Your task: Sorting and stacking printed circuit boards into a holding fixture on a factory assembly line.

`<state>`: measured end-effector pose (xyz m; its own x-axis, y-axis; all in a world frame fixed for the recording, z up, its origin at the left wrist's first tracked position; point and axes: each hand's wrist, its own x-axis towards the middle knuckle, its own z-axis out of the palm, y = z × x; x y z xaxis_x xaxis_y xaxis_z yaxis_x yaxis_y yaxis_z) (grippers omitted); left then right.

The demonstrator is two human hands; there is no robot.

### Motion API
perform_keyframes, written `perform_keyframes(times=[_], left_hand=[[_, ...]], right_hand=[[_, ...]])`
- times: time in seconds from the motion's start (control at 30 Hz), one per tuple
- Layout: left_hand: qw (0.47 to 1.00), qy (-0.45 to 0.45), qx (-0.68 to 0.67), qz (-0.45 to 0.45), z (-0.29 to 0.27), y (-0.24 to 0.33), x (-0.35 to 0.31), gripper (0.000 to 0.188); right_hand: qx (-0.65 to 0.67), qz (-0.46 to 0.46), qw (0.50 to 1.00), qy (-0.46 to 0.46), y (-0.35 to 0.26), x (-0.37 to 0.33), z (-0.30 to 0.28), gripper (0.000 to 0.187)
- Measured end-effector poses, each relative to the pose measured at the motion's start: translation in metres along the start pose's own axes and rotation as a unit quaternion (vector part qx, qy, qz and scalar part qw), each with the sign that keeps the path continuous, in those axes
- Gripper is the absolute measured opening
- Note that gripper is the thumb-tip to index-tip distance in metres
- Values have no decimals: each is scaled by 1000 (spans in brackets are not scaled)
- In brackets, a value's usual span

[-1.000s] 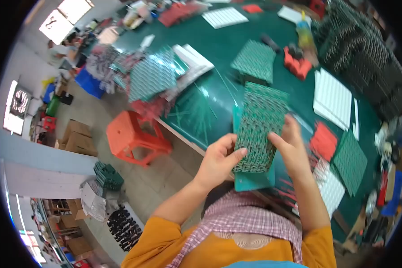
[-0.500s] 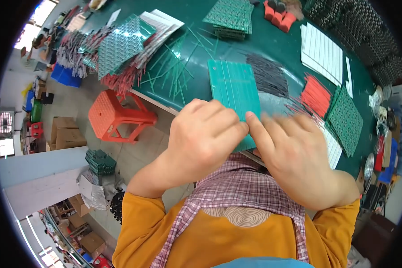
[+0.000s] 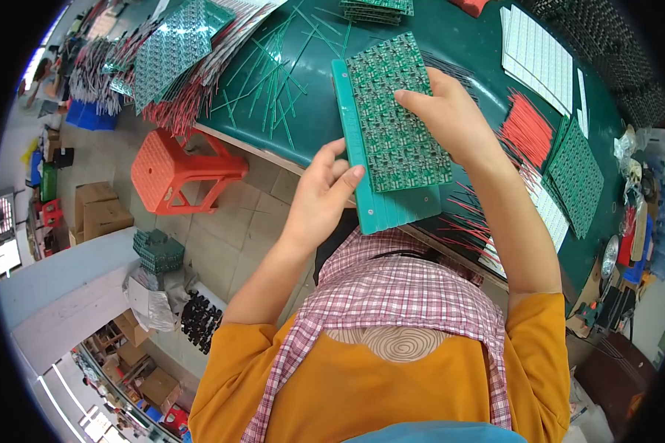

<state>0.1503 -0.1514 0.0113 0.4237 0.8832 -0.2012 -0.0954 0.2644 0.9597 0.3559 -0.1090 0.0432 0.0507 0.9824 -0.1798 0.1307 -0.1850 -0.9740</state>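
A green circuit board panel [image 3: 403, 111], covered in rows of small parts, lies tilted over a flat teal-green plate [image 3: 403, 210]. My right hand [image 3: 451, 111] is closed on the panel's right edge, thumb on its face and fingers underneath. At the plate's left edge, my left hand [image 3: 325, 184] is closed, with bent fingers and the thumb against the rim. The plate's left strip and near end show; the panel hides the rest. Red wires [image 3: 462, 214] lie by the plate's near right corner, beneath my right forearm.
Loose green wires [image 3: 273, 81] are scattered left of the plate. Right of it sit a red wire bundle [image 3: 526, 129], white sheets [image 3: 537, 59] and more circuit board panels [image 3: 576, 181]. Wired boards [image 3: 174, 55] are piled far left. An orange stool [image 3: 166, 173] stands beside the table.
Both hands were together over the plate's near part. Now my right hand holds a circuit board panel above the plate, and my left has shifted to its left edge. The view has shifted too.
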Motion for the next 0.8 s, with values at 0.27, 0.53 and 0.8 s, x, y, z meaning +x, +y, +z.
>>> perform_keyframes(times=[0.27, 0.53, 0.8], left_hand=[[998, -23, -41, -47, -2, 3, 1, 42], [999, -28, -41, -21, -1, -1, 5, 42], [980, 134, 97, 110, -17, 19, 23, 45]], right_hand=[[-109, -9, 992, 62, -3, 2, 13, 27], [260, 164, 948, -78, 47, 5, -8, 29], [262, 85, 959, -63, -2, -9, -8, 31]])
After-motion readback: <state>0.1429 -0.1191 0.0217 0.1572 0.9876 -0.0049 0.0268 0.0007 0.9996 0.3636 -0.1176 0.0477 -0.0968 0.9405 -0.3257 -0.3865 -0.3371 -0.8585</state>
